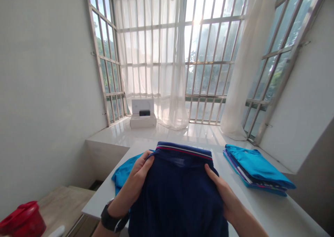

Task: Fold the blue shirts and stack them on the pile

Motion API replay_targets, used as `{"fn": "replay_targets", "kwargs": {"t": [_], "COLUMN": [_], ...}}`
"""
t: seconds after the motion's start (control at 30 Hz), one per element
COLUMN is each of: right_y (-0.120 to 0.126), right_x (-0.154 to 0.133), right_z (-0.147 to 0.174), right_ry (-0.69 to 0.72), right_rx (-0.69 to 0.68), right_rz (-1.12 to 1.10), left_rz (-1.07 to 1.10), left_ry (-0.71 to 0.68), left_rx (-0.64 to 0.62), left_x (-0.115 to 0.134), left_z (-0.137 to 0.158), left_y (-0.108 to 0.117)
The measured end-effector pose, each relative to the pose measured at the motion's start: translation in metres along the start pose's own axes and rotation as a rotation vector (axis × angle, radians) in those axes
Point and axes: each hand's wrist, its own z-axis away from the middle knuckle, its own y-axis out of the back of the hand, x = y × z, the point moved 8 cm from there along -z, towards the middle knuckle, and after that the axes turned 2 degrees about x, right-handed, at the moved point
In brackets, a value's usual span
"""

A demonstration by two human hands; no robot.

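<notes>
A navy polo shirt [180, 191] hangs in front of me, its collar at the top edged with white and red stripes. My left hand [141, 169] is closed on the shirt beside the collar, thumb on the near side; a black watch is on that wrist. At the opposite shoulder, my right hand [219, 185] grips the cloth with its thumb in front, the other fingers hidden behind it. Behind my left hand a bright blue garment [126, 171] lies on the white table [100, 202], partly covered by the shirt and hand.
A stack of folded clothes [257, 167], bright blue on top, lies on the table to the right. On the window ledge stands a white box [143, 121]. Barred windows and sheer curtains [169, 73] are behind. A red bucket [24, 219] is at lower left.
</notes>
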Motion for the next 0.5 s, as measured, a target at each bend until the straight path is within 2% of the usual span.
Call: {"fn": "replay_targets", "kwargs": {"t": [0.2, 0.37, 0.43, 0.5], "right_y": [0.002, 0.012, 0.02, 0.027], "right_x": [-0.022, -0.043, -0.056, -0.07], "right_z": [0.005, 0.011, 0.015, 0.02], "right_ry": [0.141, 0.259, 0.336, 0.418], "right_rx": [0.058, 0.115, 0.152, 0.187], "right_rz": [0.073, 0.096, 0.109, 0.173], "left_rz": [-0.14, -0.242, -0.294, -0.332], "left_ry": [0.031, 0.132, 0.168, 0.151], "left_rx": [-0.154, -0.418, -0.411, -0.323], "left_x": [-0.017, -0.065, -0.082, -0.089], "left_z": [0.004, 0.013, 0.015, 0.014], "left_y": [-0.002, -0.002, 0.008, 0.023]}}
